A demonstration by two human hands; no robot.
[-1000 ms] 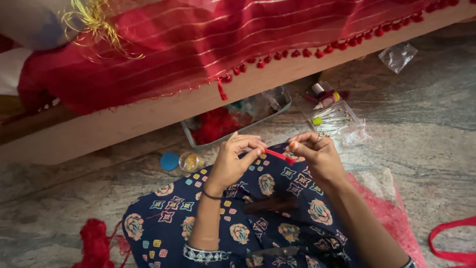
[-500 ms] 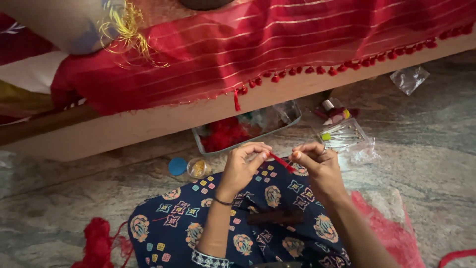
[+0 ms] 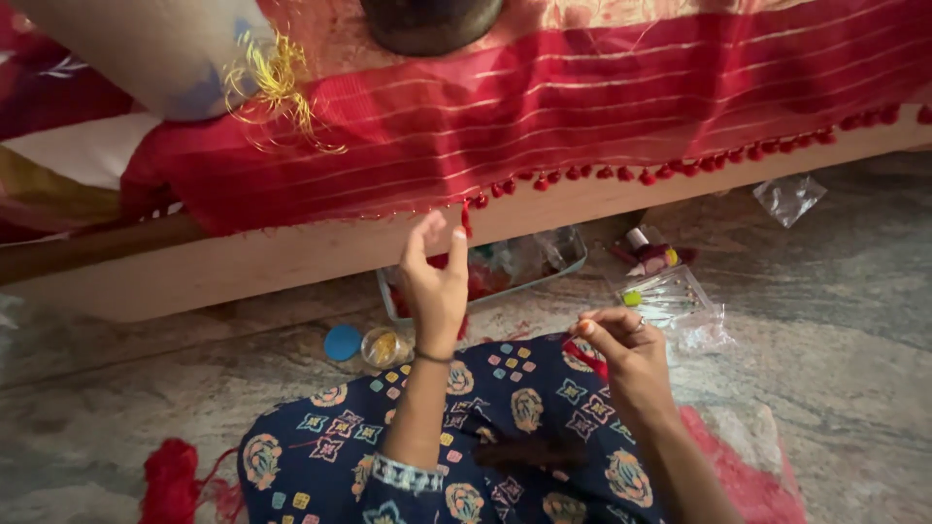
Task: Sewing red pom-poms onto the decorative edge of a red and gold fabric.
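Observation:
My left hand [image 3: 434,281] is raised, fingers apart, its fingertips close to a red tassel [image 3: 467,215] that hangs from the edge of the red striped cloth [image 3: 544,107]. It holds nothing. My right hand [image 3: 621,354] stays low over my lap and pinches a short piece of red thread [image 3: 585,357] between thumb and fingers. Under both arms lies my dark blue patterned garment [image 3: 485,427]. A row of small red pom-poms [image 3: 680,167] runs along the cloth's hem.
A metal tray [image 3: 573,264] with red thread and clear bags sits under the wooden bed edge [image 3: 243,267]. Beside it lie a blue lid [image 3: 343,342], a small jar [image 3: 383,346], a clear packet [image 3: 670,296], thread spools [image 3: 649,254] and a red yarn bundle [image 3: 170,475].
My left hand has let go of the thread and risen toward the cloth's hanging tassel. The right hand has stayed at the lap with the thread. The view tilted up.

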